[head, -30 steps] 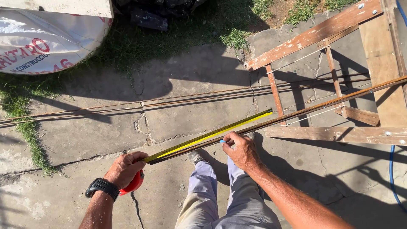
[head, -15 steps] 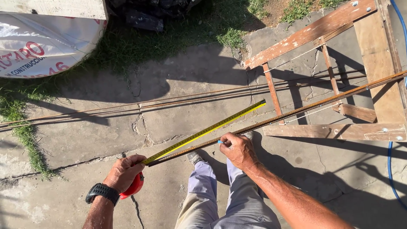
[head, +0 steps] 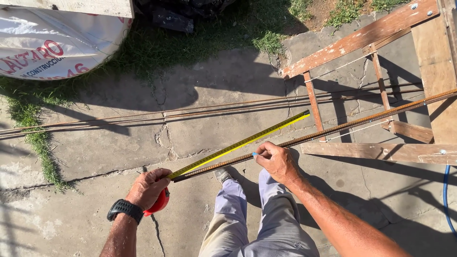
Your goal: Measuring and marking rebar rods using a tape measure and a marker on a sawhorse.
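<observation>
white bulk bag (head: 52, 43), wooden trestle (head: 381, 33), blue hose (head: 446, 195), grass (head: 38, 143)

Sunlit cracked concrete ground (head: 95, 152), grass (head: 157, 45), perhaps a wooden trestle (head: 362, 35).

Single head-worn view, steeply downward, close above hands, legs, cracked concrete ground (head: 95, 157)

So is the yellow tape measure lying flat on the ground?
No, the yellow tape measure blade stretches through the air from the left hand alongside the rusty steel bar.
</observation>
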